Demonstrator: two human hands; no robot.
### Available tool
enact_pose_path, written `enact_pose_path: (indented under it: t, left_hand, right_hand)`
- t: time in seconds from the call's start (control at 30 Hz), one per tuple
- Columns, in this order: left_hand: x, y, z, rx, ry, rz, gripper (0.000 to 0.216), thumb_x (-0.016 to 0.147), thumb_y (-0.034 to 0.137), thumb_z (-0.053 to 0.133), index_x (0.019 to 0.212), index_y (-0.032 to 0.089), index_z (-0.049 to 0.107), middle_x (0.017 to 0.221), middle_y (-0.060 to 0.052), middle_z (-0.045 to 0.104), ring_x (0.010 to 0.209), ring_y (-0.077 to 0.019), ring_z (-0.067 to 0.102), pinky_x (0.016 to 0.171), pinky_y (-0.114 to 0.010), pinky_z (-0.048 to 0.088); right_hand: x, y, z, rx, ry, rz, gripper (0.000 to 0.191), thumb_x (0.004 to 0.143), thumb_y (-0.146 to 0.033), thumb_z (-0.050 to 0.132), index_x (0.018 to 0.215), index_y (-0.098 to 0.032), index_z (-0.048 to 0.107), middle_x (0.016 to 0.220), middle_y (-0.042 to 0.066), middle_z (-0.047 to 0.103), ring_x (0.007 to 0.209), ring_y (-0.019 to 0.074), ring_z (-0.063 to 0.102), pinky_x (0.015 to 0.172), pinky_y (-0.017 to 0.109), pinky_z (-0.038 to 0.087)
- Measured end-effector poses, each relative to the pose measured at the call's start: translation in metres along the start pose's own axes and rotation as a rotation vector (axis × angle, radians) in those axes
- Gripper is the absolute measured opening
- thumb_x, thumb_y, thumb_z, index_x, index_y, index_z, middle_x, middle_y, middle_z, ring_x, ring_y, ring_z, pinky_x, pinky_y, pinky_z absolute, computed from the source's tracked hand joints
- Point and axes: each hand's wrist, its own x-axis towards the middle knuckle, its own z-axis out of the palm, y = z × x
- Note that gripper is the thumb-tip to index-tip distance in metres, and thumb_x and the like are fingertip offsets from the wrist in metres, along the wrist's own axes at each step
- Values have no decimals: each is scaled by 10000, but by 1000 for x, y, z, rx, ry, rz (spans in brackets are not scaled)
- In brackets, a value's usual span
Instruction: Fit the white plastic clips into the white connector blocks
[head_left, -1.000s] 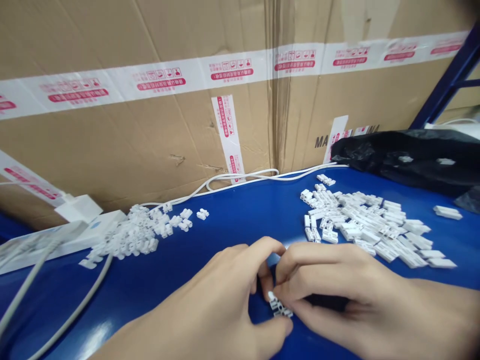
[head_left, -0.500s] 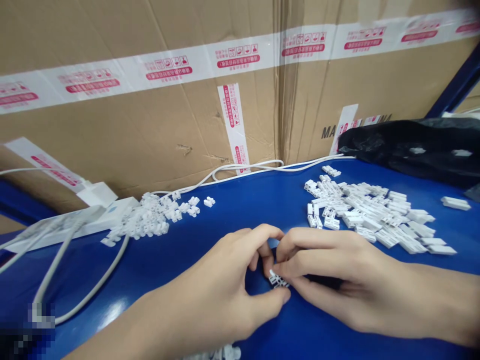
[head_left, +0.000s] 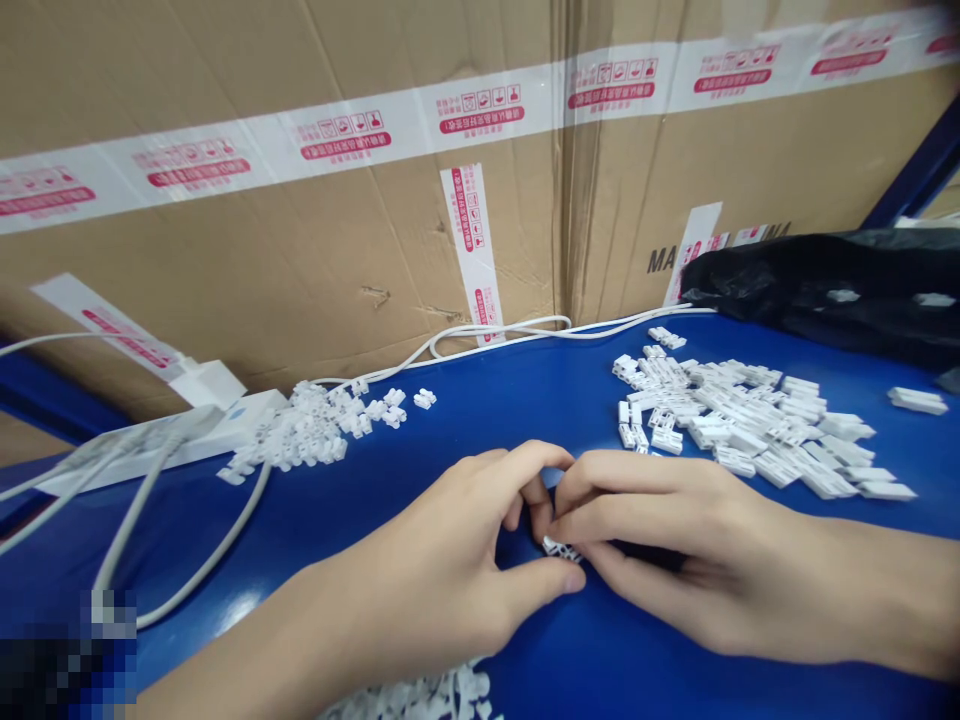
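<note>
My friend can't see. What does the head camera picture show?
Two bare hands, left hand and right hand, pinch one small white plastic piece together over a blue table. Piles of white pieces lie at right and left, before cardboard boxes.

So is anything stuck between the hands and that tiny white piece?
No. The left hand and right hand both pinch the small white piece directly with their fingertips, above the blue table. Nothing visible comes between fingers and piece.

- The table [head_left: 487, 420] is showing deep blue.
- The plastic connector pieces [head_left: 742, 425] are lying white.
- The cardboard boxes [head_left: 300, 260] are showing brown, with white tape [head_left: 360, 135] carrying red print.
- The bag [head_left: 825, 285] is lying black.
</note>
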Motion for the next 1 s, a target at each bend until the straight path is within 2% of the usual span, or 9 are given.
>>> enact_pose_path:
  t: [0.1,0.23,0.47,0.57,0.87,1.0]
  left_hand:
    - [0,1,-1,0,0,15,251,877,294,737,1066,251,577,915,29,601,824,-157,536,748,-291,409]
    - [1,2,-1,0,-5,16,208,875,286,739,968,229,561,894,32,591,803,-146,527,732,-282,400]
    - [3,3,-1,-33,-5,37,192,873,230,729,915,217,542,848,49,569,738,-118,494,698,-264,394]
    - [3,4,-2,-49,-9,37,189,871,218,729,917,215,545,842,55,567,732,-110,491,688,-255,397]
    - [4,5,-3,-50,-6,17,185,860,221,734,966,213,582,859,47,582,776,-118,520,726,-260,416]
    - [3,7,-7,-121,-29,-12,213,850,291,753,994,217,614,876,30,612,797,-132,536,734,-271,429]
  right_hand:
    - [2,-3,-1,-9,-4,1,251,923,-2,515,1025,-153,688,1021,84,688,962,138,686,830,213,568]
    - [3,-6,-3,-10,76,-3,335,900,13,500,1151,-154,645,1109,105,670,1010,152,677,863,240,572]
    - [3,-9,-3,-28,-39,6,225,873,1,493,920,-167,635,999,97,613,917,155,642,788,249,565]
    - [2,-9,-3,-40,-32,8,226,879,-9,500,974,-168,629,1027,101,614,938,163,642,800,260,563]
    - [-2,-6,-1,-73,-52,31,222,900,-21,497,971,-186,626,1043,96,630,944,170,648,791,267,566]
    - [-3,-6,0,-92,26,-18,304,903,-32,502,1140,-184,617,1090,108,655,959,172,669,807,266,580]
